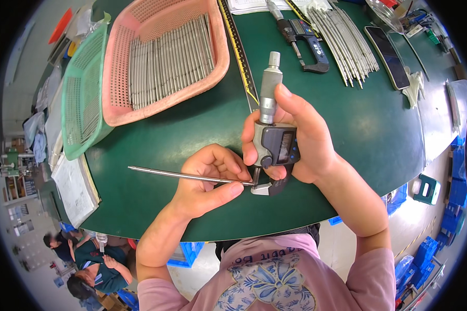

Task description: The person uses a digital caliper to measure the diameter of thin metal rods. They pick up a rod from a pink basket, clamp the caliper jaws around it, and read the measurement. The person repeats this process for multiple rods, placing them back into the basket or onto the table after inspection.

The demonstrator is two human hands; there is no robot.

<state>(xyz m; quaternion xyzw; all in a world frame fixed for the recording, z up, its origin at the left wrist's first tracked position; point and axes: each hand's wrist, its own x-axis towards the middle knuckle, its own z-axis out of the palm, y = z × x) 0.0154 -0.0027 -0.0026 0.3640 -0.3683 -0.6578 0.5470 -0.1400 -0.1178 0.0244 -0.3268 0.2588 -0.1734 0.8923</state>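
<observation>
My left hand (208, 179) pinches a thin metal rod (161, 172) between thumb and fingers. The rod points to the left, and its right end sits at the jaws of a digital micrometer (269, 103). Wrapped round the micrometer's body is my right hand (306, 132), its thumb up beside the grey thimble. The thimble points away from me and the curved frame lies nearest me. Whether both jaws touch the rod I cannot tell.
A pink basket (114, 98) full of similar rods stands at the far left, beside a green basket (70, 111). A second micrometer (314, 49), a bundle of rods (345, 44) and a phone (386, 57) lie at the far right. Papers (73, 184) rest at the left edge.
</observation>
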